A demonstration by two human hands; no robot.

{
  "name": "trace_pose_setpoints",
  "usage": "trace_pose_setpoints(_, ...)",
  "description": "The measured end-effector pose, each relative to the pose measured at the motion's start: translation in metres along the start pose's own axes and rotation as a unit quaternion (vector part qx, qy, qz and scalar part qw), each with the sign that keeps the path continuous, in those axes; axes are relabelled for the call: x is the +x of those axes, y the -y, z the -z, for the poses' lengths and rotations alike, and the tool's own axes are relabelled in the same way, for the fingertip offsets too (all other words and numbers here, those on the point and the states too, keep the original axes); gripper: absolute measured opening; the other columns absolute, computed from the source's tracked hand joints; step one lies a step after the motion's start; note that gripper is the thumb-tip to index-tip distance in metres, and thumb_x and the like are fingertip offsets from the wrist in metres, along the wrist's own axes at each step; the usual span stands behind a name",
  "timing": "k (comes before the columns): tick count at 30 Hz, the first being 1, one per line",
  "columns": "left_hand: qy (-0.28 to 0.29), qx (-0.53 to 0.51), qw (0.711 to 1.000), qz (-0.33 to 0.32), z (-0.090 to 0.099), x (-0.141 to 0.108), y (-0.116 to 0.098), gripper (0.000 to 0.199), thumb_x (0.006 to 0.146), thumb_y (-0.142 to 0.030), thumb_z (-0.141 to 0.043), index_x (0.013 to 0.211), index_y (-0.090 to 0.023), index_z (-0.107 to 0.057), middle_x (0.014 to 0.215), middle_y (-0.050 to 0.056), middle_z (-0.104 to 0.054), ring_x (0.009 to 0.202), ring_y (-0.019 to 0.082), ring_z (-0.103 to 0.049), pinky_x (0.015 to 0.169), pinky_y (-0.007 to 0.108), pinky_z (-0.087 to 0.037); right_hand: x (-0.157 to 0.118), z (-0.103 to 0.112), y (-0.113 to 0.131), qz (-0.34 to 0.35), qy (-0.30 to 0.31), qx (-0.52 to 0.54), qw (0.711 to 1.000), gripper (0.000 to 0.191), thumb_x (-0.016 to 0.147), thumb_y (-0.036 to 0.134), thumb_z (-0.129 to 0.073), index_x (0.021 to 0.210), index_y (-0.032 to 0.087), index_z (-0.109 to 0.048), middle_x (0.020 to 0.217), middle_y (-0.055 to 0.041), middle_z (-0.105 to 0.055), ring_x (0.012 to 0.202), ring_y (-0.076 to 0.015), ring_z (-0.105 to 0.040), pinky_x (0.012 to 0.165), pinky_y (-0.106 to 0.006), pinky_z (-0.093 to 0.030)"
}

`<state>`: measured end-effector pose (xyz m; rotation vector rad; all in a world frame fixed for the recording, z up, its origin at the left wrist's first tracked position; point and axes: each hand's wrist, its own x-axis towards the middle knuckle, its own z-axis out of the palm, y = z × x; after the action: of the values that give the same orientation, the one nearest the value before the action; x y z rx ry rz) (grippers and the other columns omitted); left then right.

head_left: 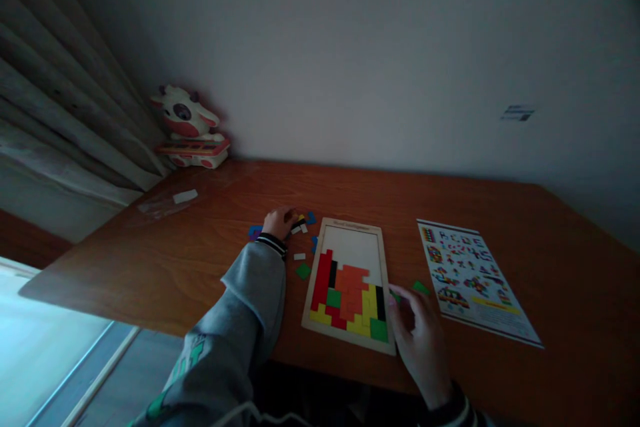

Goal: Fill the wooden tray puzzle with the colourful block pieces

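Observation:
A wooden puzzle board (309, 317) lies on the table, its lower part filled with red, orange, yellow, green and black pieces and its upper part bare white. My left hand (280, 222) is beyond the board's left side, fingers bent down at small loose pieces; what they hold, if anything, is hidden. At the board's lower right edge, my right hand (419, 333) pinches a small green piece (395, 295) between thumb and finger. Another green piece (421, 287) lies just past that hand. Left of the board are a green square (303, 271) and a white piece (299, 257).
A printed pattern sheet (475, 280) lies on the brown table (565, 267) at the right. Blue pieces (255, 231) are beside my left wrist. A cow toy (193, 127) stands at the back left, near a clear plastic bag (163, 203) and the curtain (65, 93).

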<state>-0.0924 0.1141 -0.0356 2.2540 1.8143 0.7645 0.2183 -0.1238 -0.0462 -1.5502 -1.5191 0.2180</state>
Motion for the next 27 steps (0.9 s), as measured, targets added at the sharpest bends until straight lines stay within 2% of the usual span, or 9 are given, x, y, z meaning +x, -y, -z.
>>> trace_pose_setpoints(4, -0.016, -0.014, 1.000, 0.007, 0.001, -0.003, -0.001, 0.027, 0.090, -0.027, -0.064, 0.116, -0.021, -0.068, 0.100, 0.004, -0.076, 0.092, 0.019, -0.071, 0.086, 0.028, -0.054, 0.000, 0.002, 0.000, -0.014, 0.004, 0.005, 1.000, 0.027, 0.094, 0.043, -0.054, 0.109, 0.023, -0.063, 0.106, -0.0086, -0.066, 0.100, -0.0257, -0.062, 0.089, -0.044, -0.050)
trace_pose_setpoints(9, 0.002, -0.019, 0.999, -0.040, 0.002, -0.007, -0.004, 0.024, 0.086, -0.039, -0.069, 0.104, -0.024, -0.074, 0.105, 0.003, -0.075, 0.099, 0.021, -0.069, 0.090, 0.029, -0.052, 0.000, 0.001, 0.000, -0.019, 0.003, 0.013, 1.000, 0.026, 0.094, 0.043, -0.055, 0.109, 0.024, -0.063, 0.106, -0.0080, -0.066, 0.099, -0.0250, -0.062, 0.089, -0.043, -0.050)
trace_pose_setpoints(14, 0.004, -0.016, 0.999, -0.039, 0.000, -0.010, -0.003, 0.022, 0.091, -0.038, -0.062, 0.101, -0.024, -0.075, 0.100, 0.004, -0.077, 0.092, 0.021, -0.071, 0.085, 0.030, -0.054, 0.001, 0.000, -0.001, -0.014, 0.001, 0.012, 1.000, 0.027, 0.094, 0.043, -0.055, 0.109, 0.023, -0.063, 0.107, -0.0084, -0.066, 0.101, -0.0253, -0.062, 0.091, -0.044, -0.049)
trace_pose_setpoints(22, -0.008, -0.012, 0.998, -0.060, -0.001, -0.012, -0.005, 0.025, 0.090, -0.029, -0.061, 0.111, -0.022, -0.072, 0.115, 0.005, -0.074, 0.109, 0.022, -0.066, 0.102, 0.034, -0.048, 0.000, 0.001, 0.000, -0.031, 0.005, 0.009, 0.999, 0.029, 0.093, 0.046, -0.054, 0.109, 0.024, -0.064, 0.108, -0.0084, -0.066, 0.101, -0.0255, -0.062, 0.090, -0.044, -0.049)
trace_pose_setpoints(27, -0.014, -0.004, 0.999, -0.036, -0.002, -0.010, -0.003, 0.024, 0.092, -0.029, -0.058, 0.110, -0.026, -0.073, 0.112, 0.005, -0.075, 0.107, 0.023, -0.067, 0.100, 0.035, -0.049, -0.001, 0.001, -0.001, -0.042, 0.009, 0.012, 0.999, 0.030, 0.093, 0.047, -0.054, 0.108, 0.024, -0.064, 0.106, -0.0083, -0.066, 0.098, -0.0253, -0.062, 0.088, -0.043, -0.050)
